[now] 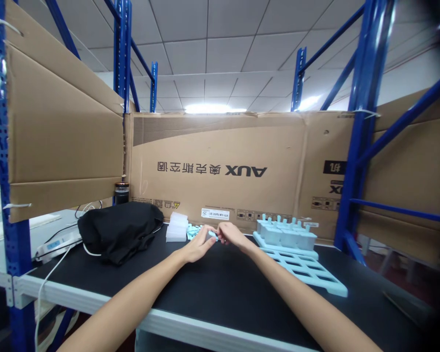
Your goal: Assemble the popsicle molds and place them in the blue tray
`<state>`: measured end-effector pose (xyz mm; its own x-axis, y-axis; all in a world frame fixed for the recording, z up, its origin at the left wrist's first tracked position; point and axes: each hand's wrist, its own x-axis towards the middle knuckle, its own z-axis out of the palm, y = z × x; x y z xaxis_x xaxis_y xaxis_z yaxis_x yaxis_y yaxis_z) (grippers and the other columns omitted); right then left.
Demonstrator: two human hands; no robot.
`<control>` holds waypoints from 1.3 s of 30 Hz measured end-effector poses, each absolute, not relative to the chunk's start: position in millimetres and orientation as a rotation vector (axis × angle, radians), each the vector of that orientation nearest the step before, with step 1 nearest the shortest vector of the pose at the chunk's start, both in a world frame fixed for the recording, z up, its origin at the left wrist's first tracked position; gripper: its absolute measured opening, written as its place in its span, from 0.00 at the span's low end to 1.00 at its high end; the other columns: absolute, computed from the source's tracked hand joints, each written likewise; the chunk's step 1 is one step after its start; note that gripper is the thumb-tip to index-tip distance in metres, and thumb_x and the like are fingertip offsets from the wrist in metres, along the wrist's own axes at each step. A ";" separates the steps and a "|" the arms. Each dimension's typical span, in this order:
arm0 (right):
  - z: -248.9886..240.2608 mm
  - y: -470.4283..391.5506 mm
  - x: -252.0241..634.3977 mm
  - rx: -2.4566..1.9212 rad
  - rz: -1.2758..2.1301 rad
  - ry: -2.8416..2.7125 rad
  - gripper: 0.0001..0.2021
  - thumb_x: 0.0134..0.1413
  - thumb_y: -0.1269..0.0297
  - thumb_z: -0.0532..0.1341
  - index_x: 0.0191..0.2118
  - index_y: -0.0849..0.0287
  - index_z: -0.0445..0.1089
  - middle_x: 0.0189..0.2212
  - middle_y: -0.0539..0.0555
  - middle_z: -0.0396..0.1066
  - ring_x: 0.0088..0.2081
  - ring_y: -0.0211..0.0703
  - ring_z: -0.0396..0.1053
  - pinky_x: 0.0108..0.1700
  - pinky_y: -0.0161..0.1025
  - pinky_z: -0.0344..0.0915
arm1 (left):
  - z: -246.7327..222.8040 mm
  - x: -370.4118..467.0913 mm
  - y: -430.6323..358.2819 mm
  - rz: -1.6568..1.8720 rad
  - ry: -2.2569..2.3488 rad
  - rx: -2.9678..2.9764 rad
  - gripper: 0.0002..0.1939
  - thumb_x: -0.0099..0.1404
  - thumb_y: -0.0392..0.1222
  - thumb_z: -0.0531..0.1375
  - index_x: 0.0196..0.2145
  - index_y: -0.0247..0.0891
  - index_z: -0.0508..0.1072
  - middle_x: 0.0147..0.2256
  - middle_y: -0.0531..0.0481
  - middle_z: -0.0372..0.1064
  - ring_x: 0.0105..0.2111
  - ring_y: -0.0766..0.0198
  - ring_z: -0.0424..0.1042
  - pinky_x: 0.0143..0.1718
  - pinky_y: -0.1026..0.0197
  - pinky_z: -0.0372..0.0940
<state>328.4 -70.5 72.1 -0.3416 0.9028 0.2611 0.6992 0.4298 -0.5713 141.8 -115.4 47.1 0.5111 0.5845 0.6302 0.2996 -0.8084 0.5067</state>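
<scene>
Pinching a blue piece (212, 235) in the left hand (197, 248), curling the right hand (233, 235) beside it, grip unclear. Seemingly partway, with molds (286, 236) grouped right of both hands, loose parts (192, 231) beyond the left.

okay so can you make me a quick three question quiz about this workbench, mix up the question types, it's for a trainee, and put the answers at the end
1. Multiple choice: what does the left hand hold?
A) a screwdriver
B) a small light blue piece
C) a white cable

2. True or false: in this view, the translucent white blocks are between the black cloth and the left hand.

3. Fill in the blank: on the cardboard panel at the back, the big letters "AUX" appear ______ down.

Key: 1 B; 2 true; 3 upside
</scene>
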 end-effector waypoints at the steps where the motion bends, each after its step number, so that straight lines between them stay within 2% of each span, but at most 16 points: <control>1: 71.8 -62.2 329.9 -1.415 0.301 -2.168 0.11 0.56 0.63 0.49 0.31 0.60 0.66 0.31 0.58 0.72 0.32 0.42 0.69 0.34 0.36 0.61 | 47.3 140.7 -115.9 1.188 0.767 2.423 0.18 0.70 0.53 0.44 0.50 0.39 0.60 0.46 0.46 0.61 0.45 0.60 0.63 0.51 0.55 0.57; 3: 68.4 -46.6 333.1 -1.493 0.130 -2.198 0.06 0.49 0.66 0.56 0.33 0.61 0.67 0.36 0.60 0.72 0.39 0.47 0.69 0.37 0.37 0.60 | 48.4 138.5 -117.4 1.167 0.834 2.430 0.19 0.70 0.54 0.43 0.47 0.39 0.61 0.40 0.48 0.63 0.39 0.62 0.64 0.46 0.57 0.59; 6: 59.2 -30.3 336.4 -1.550 0.113 -2.272 0.07 0.40 0.71 0.61 0.32 0.61 0.70 0.35 0.61 0.73 0.40 0.50 0.70 0.37 0.37 0.59 | 52.5 136.2 -121.1 1.154 0.891 2.450 0.19 0.70 0.54 0.42 0.44 0.39 0.63 0.33 0.52 0.62 0.33 0.63 0.62 0.40 0.59 0.59; 10: 54.7 -22.8 341.2 -1.569 0.124 -2.358 0.08 0.35 0.76 0.62 0.27 0.61 0.71 0.32 0.61 0.74 0.39 0.51 0.71 0.37 0.38 0.60 | 57.4 134.6 -124.4 1.185 0.915 2.452 0.18 0.70 0.54 0.43 0.41 0.40 0.63 0.31 0.53 0.62 0.32 0.64 0.62 0.40 0.60 0.58; 13: 67.2 -26.0 348.8 -1.536 0.177 -2.383 0.07 0.33 0.77 0.62 0.23 0.60 0.68 0.28 0.59 0.73 0.36 0.51 0.72 0.36 0.38 0.61 | 53.8 134.0 -120.7 1.195 0.936 2.412 0.17 0.70 0.54 0.44 0.43 0.40 0.62 0.32 0.53 0.62 0.32 0.63 0.62 0.41 0.59 0.59; 16: 90.9 -37.5 355.0 -1.456 0.268 -2.375 0.03 0.42 0.73 0.60 0.27 0.59 0.65 0.25 0.55 0.72 0.30 0.44 0.72 0.33 0.37 0.63 | 45.2 134.6 -113.8 1.198 0.927 2.320 0.18 0.69 0.54 0.46 0.49 0.39 0.58 0.38 0.49 0.63 0.37 0.61 0.64 0.46 0.55 0.59; 19: 114.6 -56.3 351.6 -1.154 0.589 -2.231 0.05 0.51 0.66 0.58 0.34 0.58 0.61 0.26 0.53 0.73 0.29 0.41 0.72 0.32 0.37 0.66 | 38.1 135.3 -108.9 1.192 0.862 2.244 0.24 0.68 0.52 0.49 0.56 0.39 0.52 0.52 0.41 0.58 0.51 0.57 0.61 0.55 0.50 0.54; 22: 126.3 -74.4 339.3 -0.851 0.868 -2.017 0.13 0.48 0.61 0.63 0.36 0.57 0.57 0.26 0.51 0.72 0.30 0.42 0.72 0.34 0.40 0.68 | 35.4 134.9 -106.6 1.186 0.803 2.225 0.31 0.66 0.51 0.53 0.61 0.39 0.46 0.62 0.38 0.45 0.62 0.52 0.48 0.62 0.47 0.44; 24: 125.2 -81.2 330.5 -0.800 0.889 -2.006 0.16 0.47 0.61 0.64 0.37 0.56 0.56 0.26 0.50 0.71 0.28 0.41 0.71 0.33 0.39 0.68 | 34.6 134.2 -104.7 1.181 0.799 2.225 0.33 0.65 0.50 0.55 0.62 0.39 0.45 0.63 0.38 0.43 0.63 0.51 0.45 0.62 0.45 0.42; 30: 105.1 -77.7 316.6 -0.822 0.627 -2.179 0.14 0.47 0.60 0.63 0.36 0.56 0.57 0.27 0.48 0.68 0.30 0.40 0.68 0.31 0.36 0.62 | 29.4 133.3 -94.2 1.238 0.747 2.247 0.29 0.63 0.46 0.58 0.57 0.39 0.53 0.56 0.39 0.55 0.57 0.53 0.57 0.59 0.46 0.52; 35: 93.7 -87.1 313.7 -0.857 0.328 -2.349 0.12 0.51 0.56 0.61 0.36 0.58 0.63 0.30 0.51 0.67 0.32 0.40 0.63 0.34 0.36 0.59 | 26.2 134.5 -91.6 1.190 0.649 2.091 0.24 0.62 0.39 0.59 0.54 0.40 0.55 0.53 0.40 0.59 0.50 0.55 0.66 0.50 0.48 0.62; 39: 99.9 -103.6 334.6 -0.879 0.249 -2.358 0.12 0.51 0.58 0.60 0.41 0.57 0.66 0.31 0.52 0.69 0.31 0.41 0.64 0.35 0.37 0.59 | 35.9 144.2 -90.7 1.258 0.577 2.017 0.23 0.61 0.38 0.60 0.52 0.40 0.57 0.52 0.40 0.61 0.46 0.58 0.70 0.46 0.52 0.66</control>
